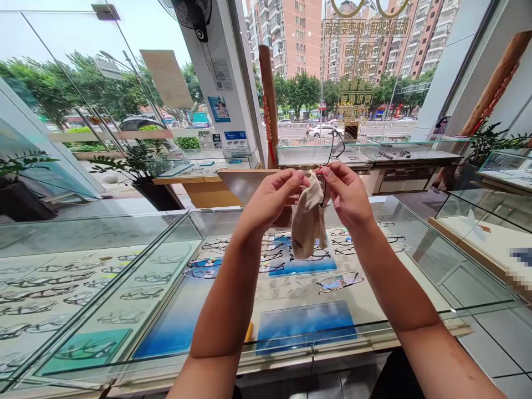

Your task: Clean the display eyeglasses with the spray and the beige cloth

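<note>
Both my hands are raised together above the glass display case, in the middle of the head view. Between the fingers of my left hand [278,194] is a beige cleaning cloth [306,224], which hangs down with small dark print near its lower edge. My right hand [346,191] pinches a pair of dark-framed eyeglasses [332,147] close to the cloth's top. One thin part of the frame sticks up above my fingers and another hangs below. The cloth and my fingers hide much of the frame.
Below my hands, the glass display case [299,344] holds rows of eyeglasses and blue cards. One pair of glasses [339,282] lies apart from the rows inside. More display cases stand left, right and by the windows. Potted plants [143,160] and a wall fan [189,14] are farther off.
</note>
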`<state>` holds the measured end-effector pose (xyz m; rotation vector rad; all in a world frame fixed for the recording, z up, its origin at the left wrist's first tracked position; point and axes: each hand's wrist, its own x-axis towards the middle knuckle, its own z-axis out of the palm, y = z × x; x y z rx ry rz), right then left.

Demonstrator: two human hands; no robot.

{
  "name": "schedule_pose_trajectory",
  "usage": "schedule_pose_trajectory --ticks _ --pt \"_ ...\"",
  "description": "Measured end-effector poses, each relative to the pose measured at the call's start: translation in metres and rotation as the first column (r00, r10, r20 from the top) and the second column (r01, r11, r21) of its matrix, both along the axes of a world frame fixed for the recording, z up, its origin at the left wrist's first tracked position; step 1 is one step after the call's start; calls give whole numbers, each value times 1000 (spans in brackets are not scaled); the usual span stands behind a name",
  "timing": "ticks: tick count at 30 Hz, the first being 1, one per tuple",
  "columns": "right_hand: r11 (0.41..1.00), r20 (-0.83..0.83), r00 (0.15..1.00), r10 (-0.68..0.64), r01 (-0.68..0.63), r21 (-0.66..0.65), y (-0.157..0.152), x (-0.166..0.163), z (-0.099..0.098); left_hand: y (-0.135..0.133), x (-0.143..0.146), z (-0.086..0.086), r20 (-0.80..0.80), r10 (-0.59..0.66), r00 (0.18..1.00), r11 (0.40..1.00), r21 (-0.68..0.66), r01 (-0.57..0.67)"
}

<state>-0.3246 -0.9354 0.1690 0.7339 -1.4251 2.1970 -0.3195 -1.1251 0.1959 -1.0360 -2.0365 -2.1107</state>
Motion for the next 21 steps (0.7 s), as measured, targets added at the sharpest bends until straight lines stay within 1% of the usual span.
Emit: schedule_pose_trajectory --ticks 4,8,10,12,15,18,21 --pt "1000 -16 1000 -15 15 -7 -1 -2 -3 12 -5 -8 20 21 1000 998 64 -22" --pt "997 -6 999 52 -52 -64 -3 2 -2 28 -9 -20 110 -4 994 992 127 -10" --pt "994 -3 998 67 -67 -88 -4 4 -1 34 -9 -24 130 -21 991 994 108 7" --pt "994 5 998 55 -54 -99 -4 5 0 37 -8 -27 130 -29 991 998 57 22" --pt "995 13 999 44 -42 -93 -5 5 -1 38 -3 -28 98 27 995 1000 -5 -27" --pt "992 -2 997 81 -80 -99 -7 4 -1 36 0 -27 63 63 996 998 0 -63" --pt "973 -11 984 179 -179 -143 -9 4 -2 36 3 -26 52 0 999 998 59 -3"
